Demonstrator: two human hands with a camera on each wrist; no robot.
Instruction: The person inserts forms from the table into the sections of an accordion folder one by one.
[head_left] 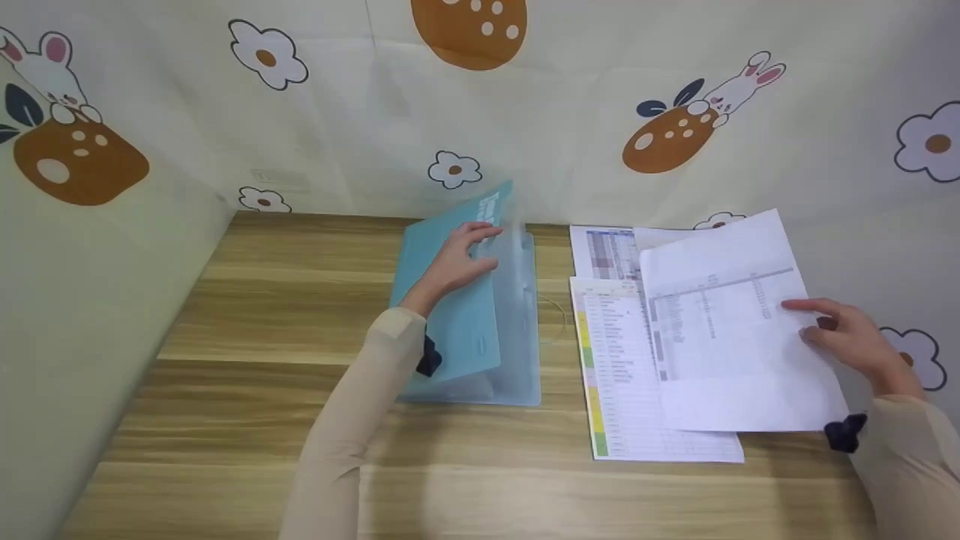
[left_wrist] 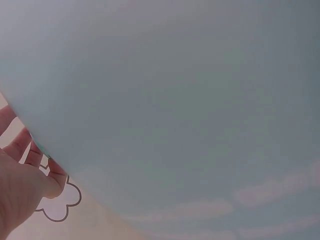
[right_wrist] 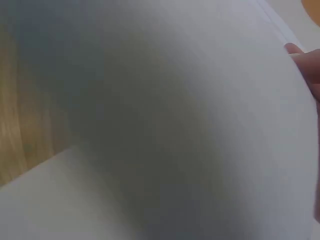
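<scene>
A teal plastic folder (head_left: 457, 322) lies on the table with its front cover raised at the right side. My left hand (head_left: 459, 259) holds that cover by its free edge; in the left wrist view the cover's teal surface (left_wrist: 190, 110) fills most of the picture, hiding the fingertips. On the right, my right hand (head_left: 847, 334) grips the right edge of a printed white sheet (head_left: 720, 360), which is lifted and slants over other papers. Beneath it lies a table printout with yellow and green strips (head_left: 622, 405). In the right wrist view, the paper (right_wrist: 200, 125) covers most of the hand.
Another printed sheet (head_left: 607, 251) lies at the back, beside the wall. A thin yellowish loop (head_left: 564, 322) is on the wooden table (head_left: 255, 322) between folder and papers. A patterned cloth (head_left: 360, 135) with bunnies and flowers covers the back and sides.
</scene>
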